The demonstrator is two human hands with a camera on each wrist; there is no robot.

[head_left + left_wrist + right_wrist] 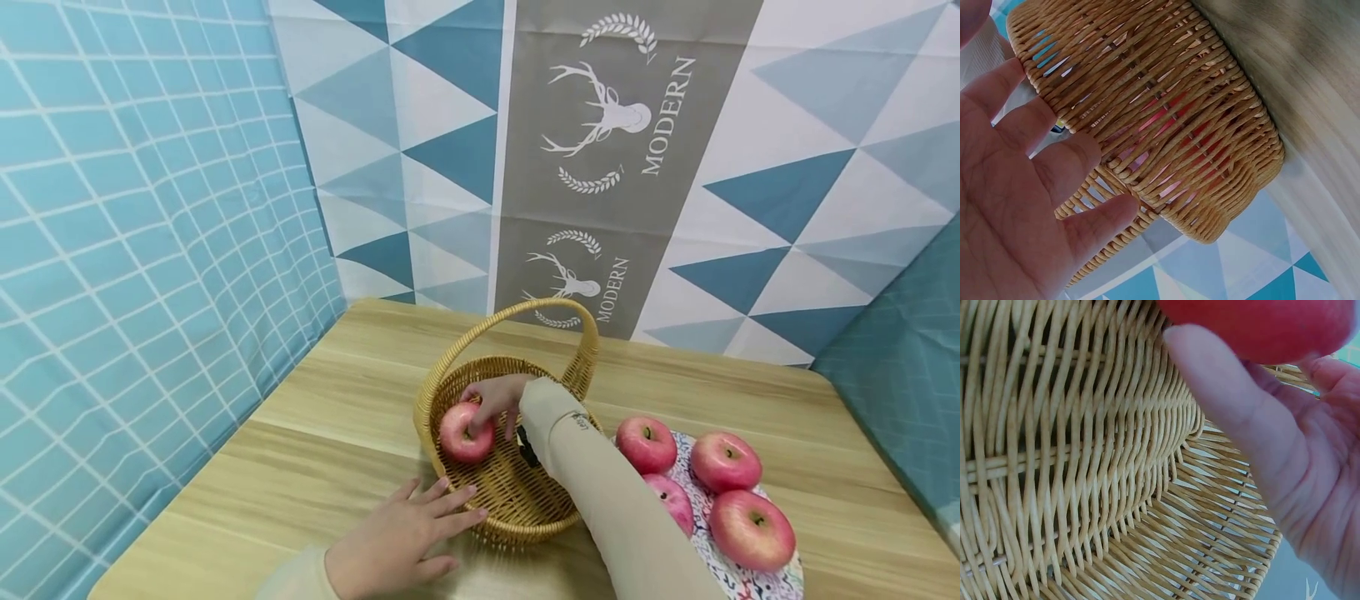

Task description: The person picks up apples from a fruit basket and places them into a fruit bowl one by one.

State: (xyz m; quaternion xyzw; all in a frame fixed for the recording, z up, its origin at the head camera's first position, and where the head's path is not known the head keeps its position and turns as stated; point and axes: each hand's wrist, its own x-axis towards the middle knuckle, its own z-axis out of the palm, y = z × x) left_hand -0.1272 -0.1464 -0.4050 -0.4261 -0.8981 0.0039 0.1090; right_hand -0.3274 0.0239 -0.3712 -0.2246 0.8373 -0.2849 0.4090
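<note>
A wicker basket with a tall arched handle stands on the wooden table. Inside it, at the left, is a red apple, which my right hand grips from above. In the right wrist view the thumb of that hand lies along the apple, close over the woven floor and wall. My left hand has its fingers spread at the basket's near left rim. The left wrist view shows this hand with fingertips at the rim of the basket; red shows through the weave.
Right of the basket, a patterned plate bears several red apples, partly hidden by my right sleeve. Behind stands a triangle-patterned backdrop with deer prints. A blue tiled sheet borders the table at the left.
</note>
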